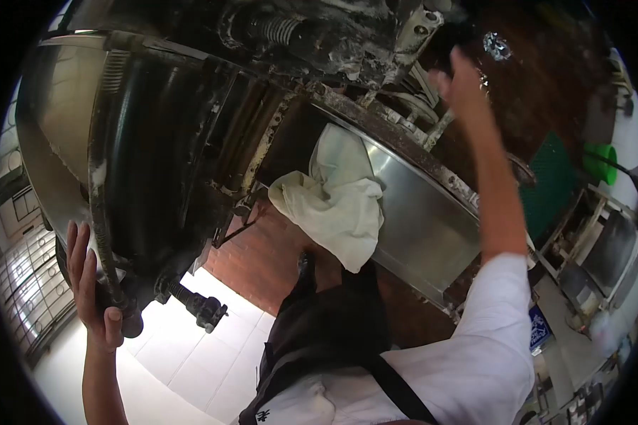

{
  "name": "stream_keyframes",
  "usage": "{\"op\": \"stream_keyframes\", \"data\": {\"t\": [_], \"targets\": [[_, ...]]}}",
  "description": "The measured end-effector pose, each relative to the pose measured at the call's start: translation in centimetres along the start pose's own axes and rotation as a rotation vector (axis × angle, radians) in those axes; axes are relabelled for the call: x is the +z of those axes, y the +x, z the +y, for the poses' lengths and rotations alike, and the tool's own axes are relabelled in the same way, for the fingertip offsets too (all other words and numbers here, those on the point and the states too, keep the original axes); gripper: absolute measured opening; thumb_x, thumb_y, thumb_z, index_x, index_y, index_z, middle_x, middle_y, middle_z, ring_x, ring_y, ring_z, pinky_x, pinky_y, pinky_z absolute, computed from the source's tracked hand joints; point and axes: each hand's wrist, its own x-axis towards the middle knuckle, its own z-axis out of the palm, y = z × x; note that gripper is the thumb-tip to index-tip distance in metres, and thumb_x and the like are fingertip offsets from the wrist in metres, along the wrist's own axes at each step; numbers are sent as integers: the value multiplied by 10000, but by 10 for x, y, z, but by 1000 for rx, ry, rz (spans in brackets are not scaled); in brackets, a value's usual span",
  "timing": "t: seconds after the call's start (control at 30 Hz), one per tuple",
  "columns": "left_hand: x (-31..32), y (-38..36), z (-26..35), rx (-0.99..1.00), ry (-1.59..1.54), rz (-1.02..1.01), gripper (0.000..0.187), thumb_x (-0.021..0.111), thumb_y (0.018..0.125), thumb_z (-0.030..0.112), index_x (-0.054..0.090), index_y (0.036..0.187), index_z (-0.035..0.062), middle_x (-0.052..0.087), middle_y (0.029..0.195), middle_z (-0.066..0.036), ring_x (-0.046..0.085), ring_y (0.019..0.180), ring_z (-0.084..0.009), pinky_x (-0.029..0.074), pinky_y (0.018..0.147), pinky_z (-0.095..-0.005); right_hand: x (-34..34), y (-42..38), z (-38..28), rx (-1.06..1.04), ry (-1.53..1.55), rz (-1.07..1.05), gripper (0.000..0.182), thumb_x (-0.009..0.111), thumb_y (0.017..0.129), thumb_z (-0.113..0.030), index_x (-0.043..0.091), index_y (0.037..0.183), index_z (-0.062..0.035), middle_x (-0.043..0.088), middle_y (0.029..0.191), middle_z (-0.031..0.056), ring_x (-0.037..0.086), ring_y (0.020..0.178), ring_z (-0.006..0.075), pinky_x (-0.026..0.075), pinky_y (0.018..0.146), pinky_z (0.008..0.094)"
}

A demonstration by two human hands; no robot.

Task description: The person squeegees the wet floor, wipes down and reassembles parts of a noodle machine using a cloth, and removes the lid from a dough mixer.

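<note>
At the lower left my left hand (91, 287) rests against the end of a long dark bar (101, 205) on a large machine, its fingers spread and nothing gripped. My right hand (462, 88) is raised at the upper right, near a metal bracket on the machine, with thumb and fingers apart. It looks slightly blurred and holds nothing. Between the arms a crumpled pale cloth (344, 205) lies over the edge of a metal tray (425, 227).
The worn, grimy machine frame (305, 42) spans the top. A threaded screw with a dark knob (204, 312) sticks out at lower left. To the right are a green mat (551, 184), a bright green container (600, 163) and a rack (595, 248). Red tiles (259, 248) lie below.
</note>
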Motion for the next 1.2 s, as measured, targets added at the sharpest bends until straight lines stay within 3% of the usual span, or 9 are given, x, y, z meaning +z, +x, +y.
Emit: {"op": "stream_keyframes", "data": {"t": [0.27,0.37,0.4,0.47,0.57,0.73,0.93,1.0,1.2], "targets": [[5,-8,-9,27,-12,25,719,302,1010,633,369,1542,154,374,1558,-239,289,1473,-455,203,1196,-599,166,-260,-108,-293,-206,-728,577,699,838,-442,596,1378,-266,352,1566,150,380,1401,411,309,1105,673],[5,-16,-15,-16,1,24,729,271,1001,652,377,1536,168,374,1571,-190,285,1485,-411,190,1220,-577,297,-176,-110,-383,-249,-100,444,644,873,-318,643,1309,-232,502,1444,118,435,1357,383,357,1092,595],[5,-16,-15,-8,1,10,724,276,1000,647,384,1533,169,375,1571,-186,285,1486,-407,190,1222,-575,353,-151,-127,-205,-69,-295,357,615,866,-218,678,1213,-169,629,1269,109,520,1271,354,406,1047,561],[3,-14,-18,9,22,11,714,287,998,639,398,1525,171,377,1571,-178,284,1488,-398,190,1226,-571,338,-91,-199,-361,-347,-489,284,598,869,-152,693,1133,-106,687,1144,130,616,1140,350,486,964,489],[8,-16,-19,51,-9,70,698,303,1005,606,419,1509,138,391,1565,-164,282,1491,-384,180,1234,-573,320,-107,-207,95,198,-620,261,585,882,-140,696,1098,-45,697,1042,180,663,967,366,534,863,445],[13,-12,-20,150,-62,187,690,310,1017,576,443,1488,91,414,1548,-175,301,1489,-359,207,1233,-546,85,-242,-123,-24,-153,-232,588,702,818,-218,547,1379,-137,575,1241,184,567,1066,430,473,870,571],[14,-14,-43,249,8,244,665,279,1040,495,388,1526,55,373,1584,-160,254,1513,-333,166,1243,-544,147,-253,-71,-33,-345,-430,614,720,807,-100,549,1389,-195,550,1256,147,590,1055,388,508,858,515],[17,-13,-31,262,-16,322,622,230,1068,428,363,1538,43,366,1591,-153,248,1519,-299,161,1253,-503,119,-257,-96,34,-45,-143,612,736,801,-100,557,1380,-184,559,1218,151,594,1058,382,520,858,485],[64,-94,-31,49,-43,759,416,440,1020,315,458,1319,26,476,1225,-99,424,1150,-283,357,991,-443,45,-411,-212,193,-48,-24,537,768,794,-127,596,1302,-113,597,1069,170,612,999,383,528,850,466]]}}
